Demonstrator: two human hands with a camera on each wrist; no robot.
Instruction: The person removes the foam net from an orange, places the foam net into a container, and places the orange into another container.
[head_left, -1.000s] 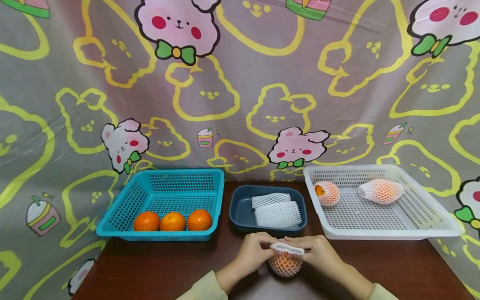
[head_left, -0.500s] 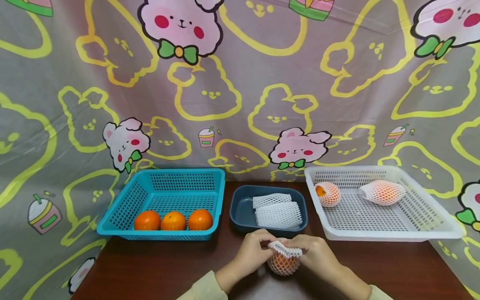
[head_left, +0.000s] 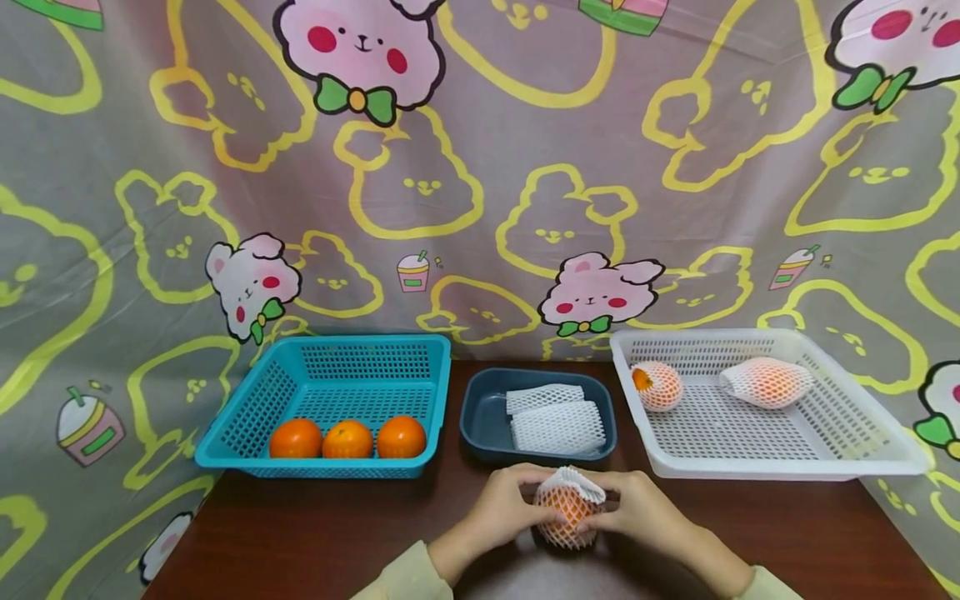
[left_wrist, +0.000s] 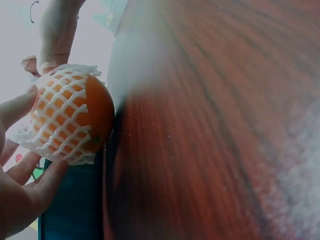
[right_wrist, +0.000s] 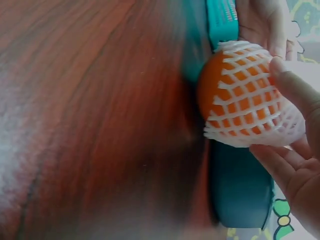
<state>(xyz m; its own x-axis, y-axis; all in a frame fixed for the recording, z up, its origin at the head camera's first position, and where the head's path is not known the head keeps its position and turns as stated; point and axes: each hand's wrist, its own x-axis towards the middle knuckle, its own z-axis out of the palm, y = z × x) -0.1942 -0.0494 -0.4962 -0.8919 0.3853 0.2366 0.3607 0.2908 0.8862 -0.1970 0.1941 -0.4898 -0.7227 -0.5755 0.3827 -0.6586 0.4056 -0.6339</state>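
Observation:
An orange (left_wrist: 104, 112) in a white foam net sleeve (right_wrist: 250, 97) is held between both hands near the table's front. The sleeve covers its upper part, while the underside shows bare in both wrist views. On the left, the left hand (head_left: 504, 506) grips the netted fruit, thumb on its near face and fingers around the far side. Opposite it, the right hand (head_left: 639, 506) grips in the same way, its thumb (right_wrist: 290, 82) pressing the net. At the top, the sleeve's loose end (head_left: 576, 481) sticks up between the hands. In the head view, some fingertips are hidden behind the fruit.
Three bare oranges (head_left: 348, 438) lie in a teal basket (head_left: 322, 471) at the left. Behind the hands, a dark blue tray (head_left: 480, 417) holds foam net sleeves (head_left: 558, 427). A white basket (head_left: 750, 467) at the right contains two netted oranges (head_left: 768, 383). A patterned cloth hangs behind.
Both thumbs have moved down from the sleeve's folded edge onto the front of the netted orange. That edge, earlier folded toward the person, now stands up at the top.

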